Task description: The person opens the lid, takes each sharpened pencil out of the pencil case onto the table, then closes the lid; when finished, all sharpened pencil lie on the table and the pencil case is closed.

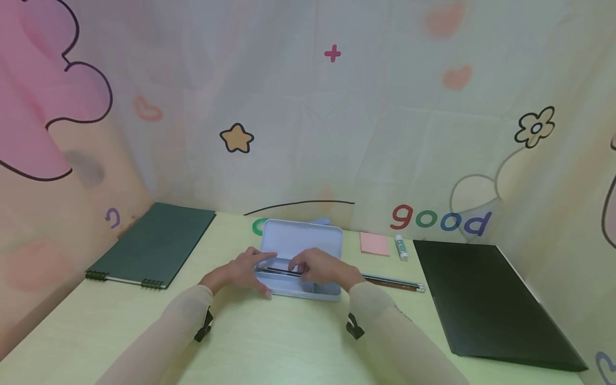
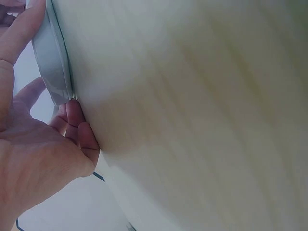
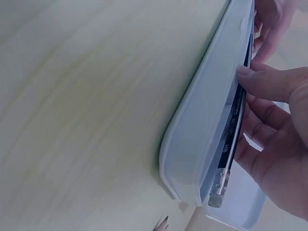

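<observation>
A pale blue pencil case (image 1: 303,237) stands with its lid raised. My left hand (image 1: 242,270) grips its left end, thumb at the front corner and fingers spread toward the hinge; in the left wrist view fingertips curl against the case's end wall (image 2: 50,57). Inside the case, my right hand (image 1: 320,266) pinches a dark HB pencil (image 3: 231,130) between thumb and fingers. The pencil's eraser end (image 3: 216,197) shows near the right end of the case in the right wrist view. Dark pencils (image 1: 279,271) lie along the tray between the hands in the head view.
More pencils (image 1: 397,283) lie right of the case. Behind them are pink sticky notes (image 1: 374,244) and a glue stick (image 1: 401,248). A green ring-shaped item (image 1: 258,226) peeks from behind the lid. A dark green spiral notebook (image 1: 156,243) lies left, a black folder (image 1: 491,299) right.
</observation>
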Demonstrator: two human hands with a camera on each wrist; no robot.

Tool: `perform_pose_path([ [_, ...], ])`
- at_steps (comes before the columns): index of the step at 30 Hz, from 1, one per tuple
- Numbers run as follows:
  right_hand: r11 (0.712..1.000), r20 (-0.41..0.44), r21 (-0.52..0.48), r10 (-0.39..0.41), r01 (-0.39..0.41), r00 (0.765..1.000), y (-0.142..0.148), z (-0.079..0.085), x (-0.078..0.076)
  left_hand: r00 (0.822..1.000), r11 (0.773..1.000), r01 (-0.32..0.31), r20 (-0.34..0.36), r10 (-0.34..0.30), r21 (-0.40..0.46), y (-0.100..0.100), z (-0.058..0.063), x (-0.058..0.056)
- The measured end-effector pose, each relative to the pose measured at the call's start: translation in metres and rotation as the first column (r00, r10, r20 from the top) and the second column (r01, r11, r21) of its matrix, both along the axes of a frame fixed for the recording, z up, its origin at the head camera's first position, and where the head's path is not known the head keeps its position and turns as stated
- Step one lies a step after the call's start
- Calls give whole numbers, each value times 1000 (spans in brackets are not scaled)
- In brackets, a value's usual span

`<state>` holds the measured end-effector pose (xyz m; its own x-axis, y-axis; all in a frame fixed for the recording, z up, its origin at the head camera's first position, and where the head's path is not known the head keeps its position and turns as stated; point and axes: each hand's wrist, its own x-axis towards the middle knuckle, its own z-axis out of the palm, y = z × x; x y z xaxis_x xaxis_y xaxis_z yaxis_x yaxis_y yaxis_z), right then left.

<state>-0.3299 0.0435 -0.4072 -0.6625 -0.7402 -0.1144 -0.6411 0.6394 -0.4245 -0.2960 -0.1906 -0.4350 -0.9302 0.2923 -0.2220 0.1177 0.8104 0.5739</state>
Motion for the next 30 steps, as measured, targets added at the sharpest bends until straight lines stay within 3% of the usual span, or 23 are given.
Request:
perform_pose_path([
  [15,1000,55,7,-4,4,999,20,17,-2,1000,1000,-23,-1,23,-4,1,-3,-1],
  [30,995,80,16,-97,96,992,59,20,0,1000,1000,-21,3,21,7,1,-2,1],
])
